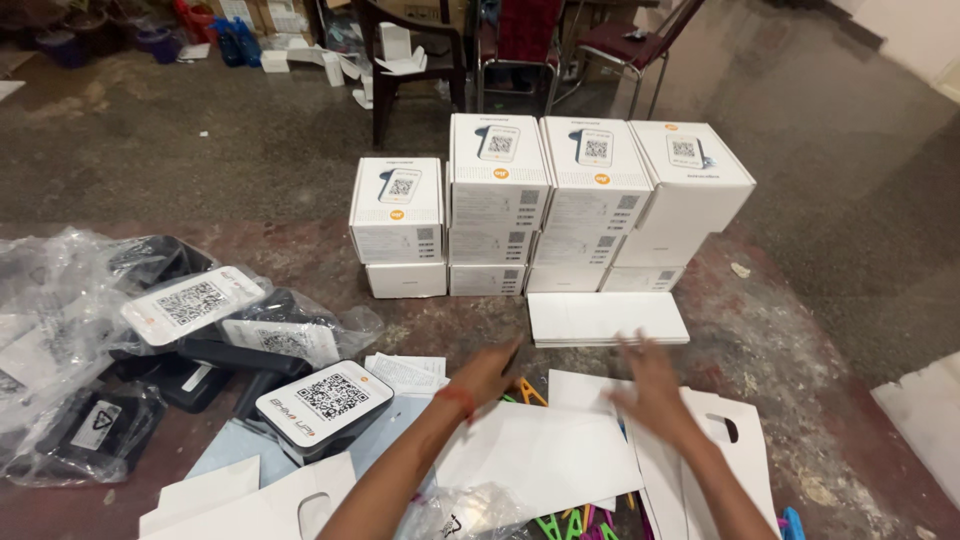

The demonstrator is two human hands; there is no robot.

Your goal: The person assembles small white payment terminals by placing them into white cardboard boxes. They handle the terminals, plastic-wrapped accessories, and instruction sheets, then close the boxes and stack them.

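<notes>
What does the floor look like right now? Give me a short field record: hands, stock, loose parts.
left hand: open, reaching over flat white card sheets
right hand: open, blurred, above the same sheets
boxed stock: white boxes stacked in a row on the floor
flat stack: white folded cartons before the boxes
devices: black units with code panels, some in clear bags, at left
small items: coloured clips under the sheets

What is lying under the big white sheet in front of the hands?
Coloured plastic clips poke out from beneath the white sheet at its near edge, and an orange one at the far edge. More white card shows beside it. Anything under its middle is covered.
</notes>
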